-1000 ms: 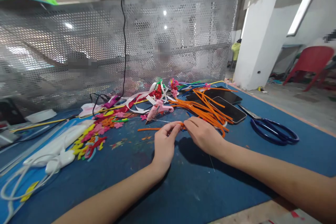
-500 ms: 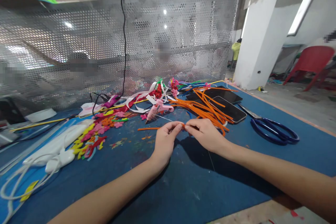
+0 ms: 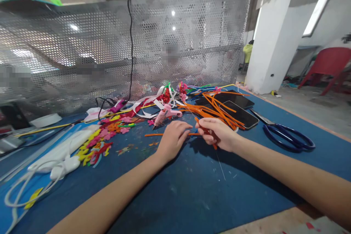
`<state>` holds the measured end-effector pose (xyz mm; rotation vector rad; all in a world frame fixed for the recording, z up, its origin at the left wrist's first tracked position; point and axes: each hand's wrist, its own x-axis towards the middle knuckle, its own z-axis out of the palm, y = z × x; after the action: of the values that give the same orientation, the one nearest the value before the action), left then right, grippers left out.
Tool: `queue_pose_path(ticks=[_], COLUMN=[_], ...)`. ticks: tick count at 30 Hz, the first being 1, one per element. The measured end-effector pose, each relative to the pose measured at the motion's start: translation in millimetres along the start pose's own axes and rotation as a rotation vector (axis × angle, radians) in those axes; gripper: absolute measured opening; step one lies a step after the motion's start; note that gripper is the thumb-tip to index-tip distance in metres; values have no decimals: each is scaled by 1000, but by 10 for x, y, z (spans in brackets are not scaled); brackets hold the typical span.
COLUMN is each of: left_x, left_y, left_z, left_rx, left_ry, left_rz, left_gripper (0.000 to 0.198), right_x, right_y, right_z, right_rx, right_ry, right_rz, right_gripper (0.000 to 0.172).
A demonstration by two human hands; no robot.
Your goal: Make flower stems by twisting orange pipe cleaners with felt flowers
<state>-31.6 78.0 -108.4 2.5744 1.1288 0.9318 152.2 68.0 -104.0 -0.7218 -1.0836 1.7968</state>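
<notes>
One short orange piece [image 3: 215,146] clamped in the right hand [image 3: 218,133], to the right of the pink glue gun [image 3: 164,114] and nearer to the wearer; an end poking out above the curled fingers, apparently another below. Left hand [image 3: 174,136] just on the near side of the glue gun, fingers bent, thumb parted from them, seemingly with nothing gripped. Apart from the right hand, with a lone orange strip [image 3: 153,135] on the blue mat [image 3: 170,197] running behind, also on the near side of the glue gun; impossible to tell whether touching. Thin pale strand [image 3: 221,166] below the right hand, farther to the near right of the glue gun.

To the right of the glue gun, a loose bundle of orange strips [image 3: 210,112], partly over a phone [image 3: 242,115]; well beyond, on the same side, blue-handled scissors [image 3: 274,126]. To the left of the glue gun, a heap of coloured pieces [image 3: 109,129].

Step in hand, judging by the grip: handling or shaping the orange piece, possibly with glue. Called for next, probably: keeping the right-hand hold firm, bringing the left fingertips back to the free end, pressing without twisting, and minding the trailing strand.
</notes>
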Motion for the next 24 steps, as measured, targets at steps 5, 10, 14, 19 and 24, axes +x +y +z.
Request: queue_pose_path(ticks=[5,10,14,19,24], left_x=[28,7,-11,-20,-33], left_y=[-173,-193,-178,-132,-159], left_z=[11,43,35,-12,-20], left_rx=[203,256,275,292,269], left_ry=[-201,-133,-88,-124,-118], left_rz=[-2,-106,-165,-165,-150], left_gripper=[14,18,26,25,27], right_x=[88,129,129,136,133], right_y=[-17,-61,-86,-59,-34], right_z=[-140,-211,-227,-231,-214], right_rx=[30,21,19,15,0], right_ry=[154,246,304,386,402], right_rz=[-189,-331,-357,-295,-261], right_gripper=[24,23,22,23,21])
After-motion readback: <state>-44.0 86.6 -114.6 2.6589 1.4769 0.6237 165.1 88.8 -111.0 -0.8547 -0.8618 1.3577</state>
